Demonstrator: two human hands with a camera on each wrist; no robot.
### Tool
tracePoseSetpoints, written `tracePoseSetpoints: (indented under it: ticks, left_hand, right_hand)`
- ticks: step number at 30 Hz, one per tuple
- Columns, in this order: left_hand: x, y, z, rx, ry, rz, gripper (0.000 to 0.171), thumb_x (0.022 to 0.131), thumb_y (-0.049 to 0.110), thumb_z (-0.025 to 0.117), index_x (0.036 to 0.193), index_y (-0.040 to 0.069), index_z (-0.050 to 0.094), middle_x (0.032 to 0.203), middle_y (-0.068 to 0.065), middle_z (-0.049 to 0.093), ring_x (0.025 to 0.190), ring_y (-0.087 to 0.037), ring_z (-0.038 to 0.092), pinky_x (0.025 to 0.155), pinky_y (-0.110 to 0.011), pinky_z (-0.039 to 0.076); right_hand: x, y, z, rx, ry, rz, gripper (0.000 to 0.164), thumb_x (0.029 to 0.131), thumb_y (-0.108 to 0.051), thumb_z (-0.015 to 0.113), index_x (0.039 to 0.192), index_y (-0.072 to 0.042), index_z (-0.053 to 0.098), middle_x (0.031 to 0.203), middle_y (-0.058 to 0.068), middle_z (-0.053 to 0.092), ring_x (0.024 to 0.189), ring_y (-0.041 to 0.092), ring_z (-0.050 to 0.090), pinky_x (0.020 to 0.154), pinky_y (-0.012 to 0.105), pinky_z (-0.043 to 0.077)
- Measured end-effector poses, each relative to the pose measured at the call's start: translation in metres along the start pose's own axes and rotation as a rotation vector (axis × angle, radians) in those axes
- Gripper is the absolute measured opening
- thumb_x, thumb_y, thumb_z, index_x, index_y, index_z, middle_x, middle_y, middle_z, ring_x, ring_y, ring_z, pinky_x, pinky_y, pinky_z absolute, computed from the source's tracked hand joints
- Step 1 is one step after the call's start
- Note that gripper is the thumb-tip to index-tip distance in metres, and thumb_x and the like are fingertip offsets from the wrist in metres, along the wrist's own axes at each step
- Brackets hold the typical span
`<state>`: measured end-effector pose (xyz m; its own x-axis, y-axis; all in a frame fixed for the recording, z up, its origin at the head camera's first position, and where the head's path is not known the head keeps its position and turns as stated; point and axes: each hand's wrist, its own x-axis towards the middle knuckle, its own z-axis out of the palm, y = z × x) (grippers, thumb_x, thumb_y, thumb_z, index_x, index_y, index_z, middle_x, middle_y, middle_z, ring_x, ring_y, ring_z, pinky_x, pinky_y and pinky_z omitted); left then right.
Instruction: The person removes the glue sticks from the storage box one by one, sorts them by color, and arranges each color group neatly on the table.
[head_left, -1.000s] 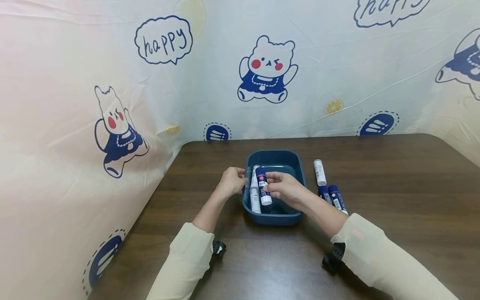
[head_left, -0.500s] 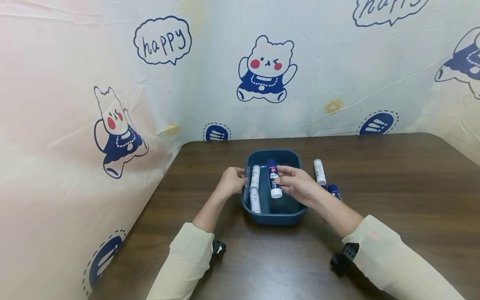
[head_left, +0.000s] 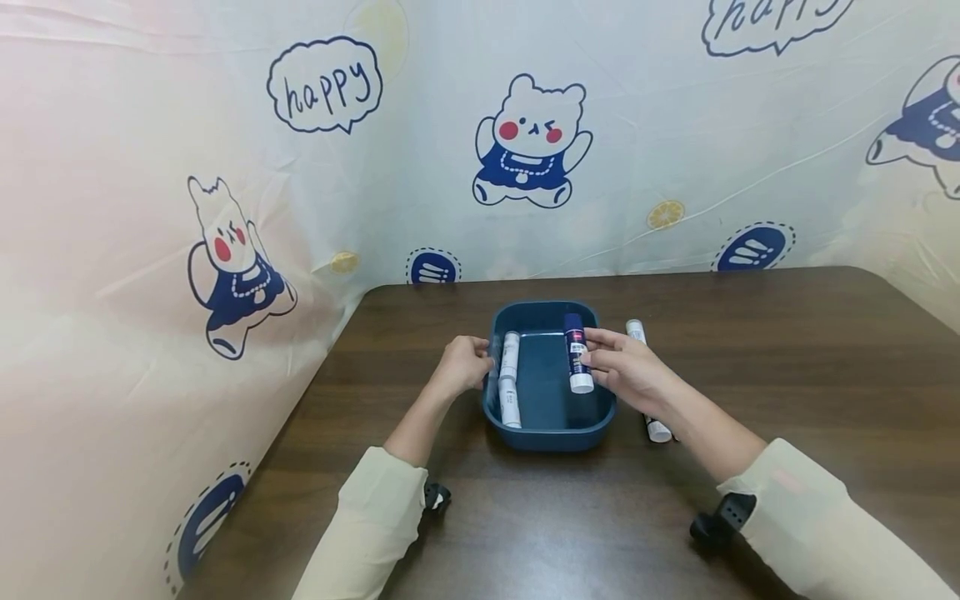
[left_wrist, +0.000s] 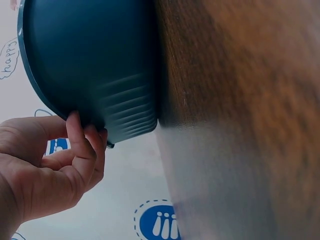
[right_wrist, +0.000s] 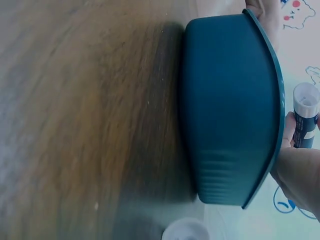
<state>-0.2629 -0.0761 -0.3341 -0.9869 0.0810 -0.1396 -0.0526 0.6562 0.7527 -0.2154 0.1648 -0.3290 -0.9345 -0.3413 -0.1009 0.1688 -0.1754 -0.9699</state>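
My right hand (head_left: 633,371) pinches a glue stick (head_left: 576,354) with a dark blue cap and white base, over the right side of a dark blue plastic bin (head_left: 550,440). In the right wrist view the stick's white end (right_wrist: 306,97) shows above the bin's rim. My left hand (head_left: 462,364) grips the bin's left rim, its fingers bent against the wall in the left wrist view. Along the bin's left inside lie two white glue sticks, a far one (head_left: 510,356) and a near one (head_left: 509,403), end to end.
Right of the bin, a white stick (head_left: 636,331) and a blue stick's white end (head_left: 658,431) show around my right hand and forearm, which hide the rest. The brown table (head_left: 810,375) reaches back to a printed curtain (head_left: 630,125).
My right hand has carried the blue glue stick rightward, from beside the white sticks to the bin's right side. The left hand stays on the rim; the bin stands where it was.
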Motion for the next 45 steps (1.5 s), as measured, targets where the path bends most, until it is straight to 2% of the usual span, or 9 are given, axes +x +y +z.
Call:
tracePoseSetpoints:
  ticks: [9,14,17,21,23,26,37,41,45]
  left_hand:
    - [-0.001,0.001,-0.001,0.009,0.006,0.017,0.040,0.091,0.006,0.055,0.130,-0.003,0.050,0.097,-0.012,0.059,0.065,-0.018,0.060,0.057,-0.026,0.053]
    - [0.000,0.000,0.000,0.007,0.009,0.022,0.040,0.091,0.006,0.055,0.129,-0.003,0.050,0.094,-0.011,0.059,0.064,-0.017,0.059,0.056,-0.026,0.053]
    - [-0.001,0.000,0.000,0.009,0.013,0.024,0.040,0.091,0.006,0.055,0.129,-0.003,0.050,0.093,-0.011,0.059,0.063,-0.017,0.059,0.056,-0.026,0.053]
    - [-0.001,0.000,-0.001,0.006,0.013,0.020,0.040,0.091,0.006,0.055,0.129,-0.003,0.050,0.091,-0.010,0.058,0.061,-0.016,0.058,0.055,-0.025,0.052]
    - [-0.001,0.000,-0.001,0.004,0.012,0.019,0.040,0.091,0.006,0.055,0.130,-0.003,0.050,0.090,-0.010,0.058,0.062,-0.016,0.058,0.055,-0.025,0.052]
    - [-0.002,0.001,0.000,0.008,0.012,0.018,0.040,0.091,0.006,0.055,0.130,-0.003,0.050,0.088,-0.009,0.057,0.061,-0.016,0.057,0.054,-0.025,0.052]
    - [-0.001,0.003,0.001,0.013,0.009,0.007,0.040,0.091,0.006,0.055,0.130,-0.002,0.050,0.089,-0.010,0.057,0.065,-0.018,0.058,0.056,-0.025,0.053]
    - [-0.001,0.003,0.000,0.020,0.007,0.004,0.041,0.091,0.007,0.055,0.130,-0.003,0.049,0.087,-0.010,0.056,0.062,-0.018,0.057,0.055,-0.025,0.052]
    - [-0.002,0.003,0.000,0.024,0.006,0.005,0.041,0.091,0.007,0.055,0.130,-0.003,0.049,0.084,-0.009,0.055,0.060,-0.017,0.056,0.055,-0.025,0.051]
  right_hand:
    - [-0.015,-0.006,-0.020,0.012,0.011,-0.034,0.068,0.089,0.000,0.050,0.144,0.006,0.010,0.129,0.017,0.033,0.104,0.016,0.048,0.088,0.023,0.045]
    - [-0.025,-0.008,-0.031,-0.004,0.014,-0.038,0.071,0.091,-0.002,0.049,0.145,0.006,0.003,0.136,0.020,0.025,0.106,0.014,0.045,0.090,0.022,0.044]
    - [-0.030,-0.009,-0.036,-0.029,0.032,-0.022,0.072,0.092,-0.004,0.049,0.145,0.005,0.001,0.138,0.020,0.021,0.110,0.015,0.042,0.097,0.027,0.039]
    - [-0.036,-0.010,-0.044,-0.039,0.042,-0.024,0.073,0.091,-0.003,0.050,0.145,0.006,0.002,0.134,0.018,0.024,0.107,0.015,0.042,0.095,0.025,0.040]
    - [-0.038,-0.010,-0.048,-0.035,0.043,-0.031,0.073,0.091,-0.003,0.050,0.145,0.006,0.002,0.132,0.017,0.025,0.107,0.014,0.042,0.087,0.019,0.043]
    - [-0.042,-0.011,-0.055,-0.037,0.055,-0.030,0.074,0.091,-0.004,0.050,0.145,0.006,0.002,0.131,0.015,0.024,0.108,0.015,0.039,0.086,0.016,0.042]
    - [-0.054,-0.005,-0.091,-0.055,0.080,-0.070,0.074,0.090,-0.001,0.051,0.143,0.009,-0.001,0.120,0.009,0.036,0.099,0.008,0.049,0.084,0.018,0.044]
    - [-0.056,-0.002,-0.100,-0.071,0.090,-0.065,0.075,0.090,0.000,0.050,0.142,0.010,-0.003,0.128,0.016,0.029,0.099,0.005,0.049,0.084,0.017,0.044]
    - [-0.059,-0.001,-0.107,-0.123,0.098,-0.033,0.076,0.091,-0.003,0.049,0.142,0.009,-0.005,0.142,0.027,0.012,0.099,0.000,0.048,0.087,0.018,0.043]
